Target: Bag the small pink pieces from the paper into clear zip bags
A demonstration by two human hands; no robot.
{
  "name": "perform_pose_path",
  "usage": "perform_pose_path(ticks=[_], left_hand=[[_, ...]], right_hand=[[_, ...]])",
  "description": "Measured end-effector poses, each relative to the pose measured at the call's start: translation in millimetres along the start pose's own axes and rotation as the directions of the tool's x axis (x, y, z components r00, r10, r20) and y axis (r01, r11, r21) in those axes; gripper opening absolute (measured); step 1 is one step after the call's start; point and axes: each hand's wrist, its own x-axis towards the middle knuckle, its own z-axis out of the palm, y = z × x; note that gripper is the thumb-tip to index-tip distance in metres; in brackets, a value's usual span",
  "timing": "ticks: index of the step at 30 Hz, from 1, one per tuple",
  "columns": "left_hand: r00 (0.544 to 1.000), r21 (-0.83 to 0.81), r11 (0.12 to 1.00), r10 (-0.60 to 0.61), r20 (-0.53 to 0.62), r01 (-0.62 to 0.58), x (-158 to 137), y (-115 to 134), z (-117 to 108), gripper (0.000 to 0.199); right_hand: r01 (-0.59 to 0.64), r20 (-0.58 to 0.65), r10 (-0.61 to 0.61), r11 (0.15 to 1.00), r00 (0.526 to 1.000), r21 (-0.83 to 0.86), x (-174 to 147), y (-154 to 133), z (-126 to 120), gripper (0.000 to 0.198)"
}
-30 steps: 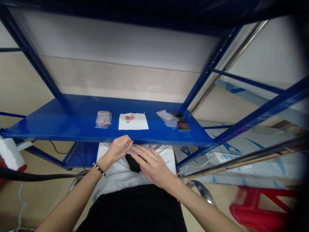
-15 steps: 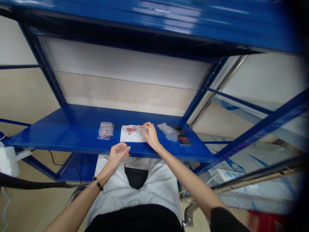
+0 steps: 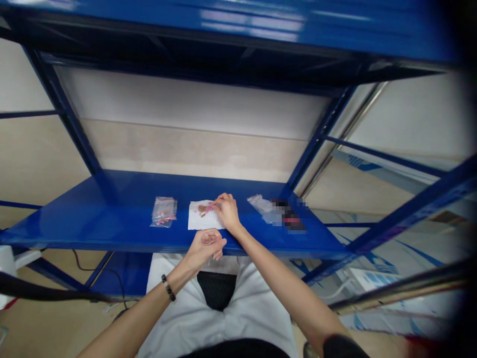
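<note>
A white sheet (image 3: 195, 221), which looks like cloth or paper, lies near the front edge of the blue shelf. Small pink and golden-brown pieces (image 3: 204, 209) lie in a cluster on it. My right hand (image 3: 227, 211) rests over the sheet's right side, thumb and fingertips pinched at the edge of that cluster; whatever is between them is too small to name. Palm up and cupped, my left hand (image 3: 207, 244) is just in front of the sheet by the shelf edge. Its fingers are curled, and I cannot make out what lies in them.
Left of the sheet are clear zip bags (image 3: 164, 212) with small pink pieces. To the right, another clear bag (image 3: 265, 206) lies beside a dark, pixelated item (image 3: 288, 215). The blue shelf (image 3: 122, 209) has uprights at both sides and an upper shelf (image 3: 238, 30) overhead.
My right hand has moved left over the sheet, its fingertips now at the pink pieces. My left hand has shifted right, closer to my right wrist. The view has tilted slightly.
</note>
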Motion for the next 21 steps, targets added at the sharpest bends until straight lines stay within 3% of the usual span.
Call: perform_pose_path(ticks=[14,21], left_hand=[[0.999,-0.005,0.999,-0.036,-0.006,0.036,-4.4,3.9,-2.0,0.034],[0.999,0.032,0.999,-0.035,-0.027,0.035,-0.4,0.1,-8.4,0.034]], right_hand=[[-0.024,0.046,0.024,1.000,0.999,0.006,0.6,4.0,3.3,0.007],[-0.024,-0.103,0.041,0.987,0.994,0.160,1.4,-1.0,-10.2,0.008]])
